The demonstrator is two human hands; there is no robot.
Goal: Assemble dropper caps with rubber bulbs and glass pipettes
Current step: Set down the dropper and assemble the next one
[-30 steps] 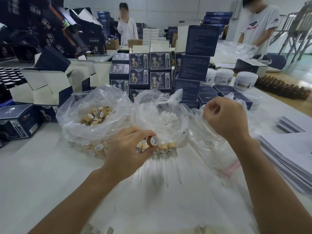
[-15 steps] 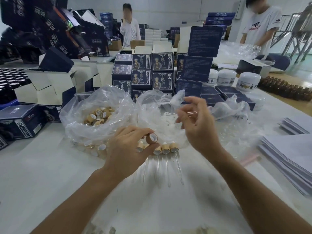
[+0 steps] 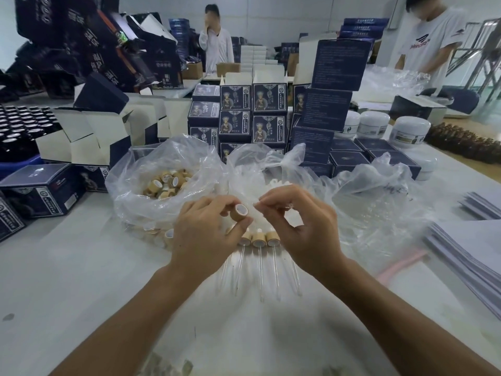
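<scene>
Head view: both hands raised; left hand (image 3: 206,234) pinching cap (image 3: 239,212)

Large Chinese characters mark the black cartons (image 3: 103,50), too blurred to read.

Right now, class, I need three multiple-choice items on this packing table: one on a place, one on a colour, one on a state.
1. Where do the loose caps lie?
A in a clear plastic bag
B in a blue carton
C on paper sheets

2. What colour is the cap that the left hand holds?
A black
B tan
C red

3. How is the right hand?
A flat on the table
B pinching a glass pipette
C holding a jar

Answers: 1 A, the bag surrounds them; 2 B, tan side, white lining; 3 B, thumb and fingers pinch it.
</scene>
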